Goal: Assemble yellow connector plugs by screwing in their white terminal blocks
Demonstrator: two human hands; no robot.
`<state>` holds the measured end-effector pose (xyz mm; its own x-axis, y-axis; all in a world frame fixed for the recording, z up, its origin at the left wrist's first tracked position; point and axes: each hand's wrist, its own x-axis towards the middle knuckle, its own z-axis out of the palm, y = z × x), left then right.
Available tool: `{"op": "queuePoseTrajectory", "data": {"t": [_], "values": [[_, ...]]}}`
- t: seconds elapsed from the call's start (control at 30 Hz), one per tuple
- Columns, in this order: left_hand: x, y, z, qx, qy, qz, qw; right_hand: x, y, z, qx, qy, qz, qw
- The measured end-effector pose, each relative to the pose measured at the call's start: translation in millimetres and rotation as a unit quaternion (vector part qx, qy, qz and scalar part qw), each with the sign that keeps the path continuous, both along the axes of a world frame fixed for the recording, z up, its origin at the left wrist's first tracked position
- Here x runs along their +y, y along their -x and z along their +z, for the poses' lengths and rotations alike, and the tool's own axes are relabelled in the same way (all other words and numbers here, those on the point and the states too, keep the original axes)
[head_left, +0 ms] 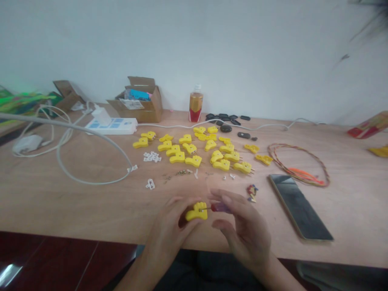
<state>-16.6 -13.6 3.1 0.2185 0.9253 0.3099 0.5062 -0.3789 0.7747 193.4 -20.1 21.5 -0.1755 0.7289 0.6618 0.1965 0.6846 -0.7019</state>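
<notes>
My left hand (171,222) grips a yellow thumb-shaped plug (197,212) just above the table's front edge. In my right hand (247,226) is a small screwdriver with a red-purple handle (220,207), its thin shaft reaching left to the screw on the plug's face. Whether the tip sits in the screw slot is too small to tell. Beyond my hands lie several more yellow plugs (193,161), some with metal pins showing. Tiny brass-coloured screws or terminals (182,172) and white plastic clips (152,156) lie on the near side of them.
A phone (300,206) lies at right, below a coil of brown wire (298,163). Small coloured bits (251,192) sit beside it. Black plastic pieces (224,117), a drink bottle (196,104), an open carton (145,103) and a power strip (113,126) stand further back. A white cable (91,184) loops at left.
</notes>
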Motion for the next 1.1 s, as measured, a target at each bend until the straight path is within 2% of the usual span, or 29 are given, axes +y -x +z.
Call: {"op": "queuePoseTrajectory", "data": {"t": [0.1,0.17,0.3,0.4,0.53,0.67,0.73,0.83,0.93,1.0,1.1], "values": [[-1,0,-1.0,0.005,-0.017,0.001,1.0,0,1,15.2,-0.044,0.016,0.017,0.999],[-1,-1,-1.1,0.006,-0.029,0.005,1.0,4,6,27.9,-0.051,-0.004,0.022,0.998],[-1,-1,-2.4,0.006,-0.027,-0.003,1.0,14,17,40.3,-0.045,-0.085,-0.043,0.994],[-1,-1,-5.8,0.011,-0.025,-0.007,1.0,14,18,37.3,-0.076,-0.114,-0.054,0.989],[-1,-1,-8.7,0.018,-0.025,-0.007,1.0,8,17,33.9,-0.091,-0.072,0.011,0.993],[-1,-1,-8.4,0.015,-0.032,-0.009,0.999,9,20,34.8,-0.03,-0.122,-0.035,0.992],[-1,-1,-8.6,0.009,-0.041,-0.013,0.999,10,18,33.8,-0.039,-0.134,-0.043,0.989],[0,-2,-8.8,0.011,-0.044,-0.018,0.999,8,10,31.4,-0.1,-0.066,0.003,0.993],[1,-3,-7.1,0.027,-0.031,-0.013,0.999,5,7,30.4,-0.095,-0.013,0.05,0.994],[1,-3,-4.9,0.034,-0.021,-0.009,0.999,5,10,28.8,-0.055,-0.02,0.031,0.998],[1,-3,-2.8,0.034,-0.02,-0.015,0.999,9,14,21.7,0.005,-0.052,-0.059,0.997]]}}
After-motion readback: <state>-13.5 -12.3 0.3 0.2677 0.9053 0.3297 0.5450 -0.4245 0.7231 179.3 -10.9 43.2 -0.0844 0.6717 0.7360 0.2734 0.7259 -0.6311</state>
